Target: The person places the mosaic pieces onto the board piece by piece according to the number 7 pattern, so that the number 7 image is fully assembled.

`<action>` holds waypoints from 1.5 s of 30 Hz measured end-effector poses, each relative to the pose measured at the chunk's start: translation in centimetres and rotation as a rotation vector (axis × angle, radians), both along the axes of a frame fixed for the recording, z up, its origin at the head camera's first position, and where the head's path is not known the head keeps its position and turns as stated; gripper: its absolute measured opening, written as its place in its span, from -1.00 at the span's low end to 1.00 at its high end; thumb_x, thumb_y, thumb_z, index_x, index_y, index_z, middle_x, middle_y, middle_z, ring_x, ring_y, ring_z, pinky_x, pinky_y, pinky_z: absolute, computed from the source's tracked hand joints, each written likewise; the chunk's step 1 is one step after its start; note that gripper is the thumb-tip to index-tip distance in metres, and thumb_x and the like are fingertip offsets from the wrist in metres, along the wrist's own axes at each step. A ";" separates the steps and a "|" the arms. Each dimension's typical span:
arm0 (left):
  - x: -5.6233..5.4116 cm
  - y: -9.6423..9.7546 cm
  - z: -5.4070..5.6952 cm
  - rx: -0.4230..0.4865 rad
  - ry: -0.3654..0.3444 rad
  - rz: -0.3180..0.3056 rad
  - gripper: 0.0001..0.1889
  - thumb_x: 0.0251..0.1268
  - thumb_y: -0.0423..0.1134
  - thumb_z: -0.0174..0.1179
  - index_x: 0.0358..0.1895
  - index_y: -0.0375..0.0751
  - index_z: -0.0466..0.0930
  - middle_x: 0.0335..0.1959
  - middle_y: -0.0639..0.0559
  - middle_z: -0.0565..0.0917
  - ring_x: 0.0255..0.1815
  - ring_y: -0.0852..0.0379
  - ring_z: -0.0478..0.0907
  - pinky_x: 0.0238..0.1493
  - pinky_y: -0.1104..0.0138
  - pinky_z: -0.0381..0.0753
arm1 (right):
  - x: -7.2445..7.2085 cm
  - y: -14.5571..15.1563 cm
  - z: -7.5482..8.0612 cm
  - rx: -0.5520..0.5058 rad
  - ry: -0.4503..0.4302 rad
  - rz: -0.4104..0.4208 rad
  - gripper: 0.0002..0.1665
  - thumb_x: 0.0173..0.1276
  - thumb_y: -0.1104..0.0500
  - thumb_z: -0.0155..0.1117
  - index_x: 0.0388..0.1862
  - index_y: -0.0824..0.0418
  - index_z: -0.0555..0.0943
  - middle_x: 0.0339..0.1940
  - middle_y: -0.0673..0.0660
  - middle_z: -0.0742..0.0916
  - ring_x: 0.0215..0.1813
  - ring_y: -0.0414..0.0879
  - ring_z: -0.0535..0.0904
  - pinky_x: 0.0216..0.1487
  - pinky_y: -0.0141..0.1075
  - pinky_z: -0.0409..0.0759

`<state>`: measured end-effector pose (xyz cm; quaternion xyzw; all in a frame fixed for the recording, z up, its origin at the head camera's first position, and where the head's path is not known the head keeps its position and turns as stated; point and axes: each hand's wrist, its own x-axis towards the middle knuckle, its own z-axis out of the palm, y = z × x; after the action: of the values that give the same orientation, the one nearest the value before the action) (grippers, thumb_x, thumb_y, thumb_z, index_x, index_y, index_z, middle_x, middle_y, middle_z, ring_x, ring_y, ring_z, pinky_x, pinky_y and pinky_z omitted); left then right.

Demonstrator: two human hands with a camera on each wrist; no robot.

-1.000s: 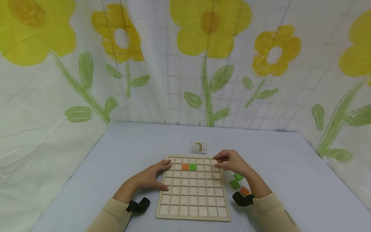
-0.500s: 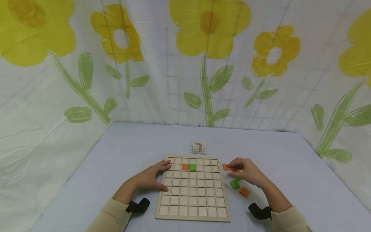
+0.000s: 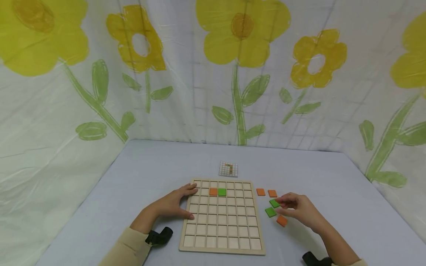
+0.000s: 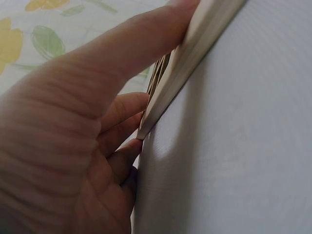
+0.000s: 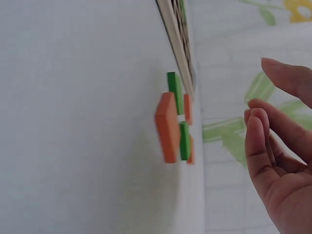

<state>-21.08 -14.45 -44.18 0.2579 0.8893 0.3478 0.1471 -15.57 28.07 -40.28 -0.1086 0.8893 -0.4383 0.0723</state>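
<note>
A wooden grid board [image 3: 211, 231] lies on the table, an orange tile [image 3: 213, 191] and a green tile [image 3: 222, 192] side by side in its second row from the far edge. My left hand [image 3: 173, 202] spreads along the left rim, fingertips and thumb resting on the frame [image 4: 168, 87]. Beyond the board's right side my right hand [image 3: 303, 211] hovers close by a far green tile [image 3: 273, 203], thumb and fingers apart, nothing between them. Another green tile [image 3: 270, 212] and an orange tile [image 3: 282, 221] lie near it; in the right wrist view that orange tile [image 5: 167, 129] is nearest.
Two more orange tiles, one at left [image 3: 261, 192] and one at right [image 3: 272, 193], lie off the board's upper right corner. A small card with a printed coloured grid [image 3: 228, 169] lies behind the board. A flowered curtain [image 3: 179, 125] hangs behind the table.
My right hand has moved from over the board's upper right corner, right and nearer, past the orange tiles to the green ones, uncovering the two orange tiles. The left hand has stayed put.
</note>
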 end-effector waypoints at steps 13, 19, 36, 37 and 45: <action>0.0 0.0 0.0 -0.002 0.005 -0.009 -0.04 -0.17 0.10 0.45 0.39 -0.08 0.23 0.50 0.01 0.07 0.52 -0.15 -0.13 0.38 -0.18 0.03 | 2.2 1.6 -1.3 -0.039 -0.131 -0.145 -0.43 0.12 0.06 0.41 0.02 0.40 0.57 -0.06 0.21 0.67 -0.25 -0.33 0.55 -0.23 -0.47 0.60; 0.0 0.0 0.0 0.000 0.008 -0.009 -0.04 -0.17 0.10 0.45 0.39 -0.08 0.23 0.50 0.01 0.06 0.52 -0.16 -0.12 0.39 -0.17 0.03 | 2.7 1.9 -2.4 -0.010 -0.154 -0.228 -0.44 0.06 0.05 0.45 -0.01 0.36 0.60 -0.13 0.12 0.69 -0.28 -0.30 0.54 -0.27 -0.46 0.58; -0.1 -0.1 -0.2 0.002 0.010 -0.014 -0.03 -0.18 0.10 0.45 0.39 -0.08 0.22 0.50 -0.02 0.06 0.52 -0.17 -0.11 0.38 -0.17 0.04 | 3.3 1.5 -3.6 0.073 -0.070 -0.217 -0.51 -0.05 0.11 0.52 -0.16 0.33 0.64 -0.23 0.09 0.68 -0.34 -0.33 0.50 -0.28 -0.50 0.56; -0.1 -0.1 -0.2 0.001 0.007 -0.011 -0.03 -0.18 0.10 0.45 0.39 -0.08 0.22 0.50 -0.02 0.06 0.52 -0.17 -0.11 0.38 -0.17 0.04 | 3.3 1.4 -3.7 0.086 -0.068 -0.226 -0.52 -0.06 0.10 0.53 -0.16 0.31 0.64 -0.24 0.07 0.68 -0.34 -0.34 0.50 -0.28 -0.50 0.56; -0.1 0.0 -0.1 -0.007 0.003 -0.008 -0.03 -0.18 0.09 0.46 0.39 -0.09 0.23 0.50 -0.03 0.06 0.52 -0.17 -0.12 0.38 -0.18 0.04 | 3.3 1.1 -3.9 0.122 -0.030 -0.255 -0.57 -0.08 0.14 0.53 -0.22 0.30 0.65 -0.29 0.06 0.67 -0.38 -0.34 0.48 -0.32 -0.49 0.54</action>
<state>-21.14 -14.46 -44.25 0.2615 0.8898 0.3437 0.1478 -12.31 29.12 -44.19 0.0163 0.9197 -0.3907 0.0356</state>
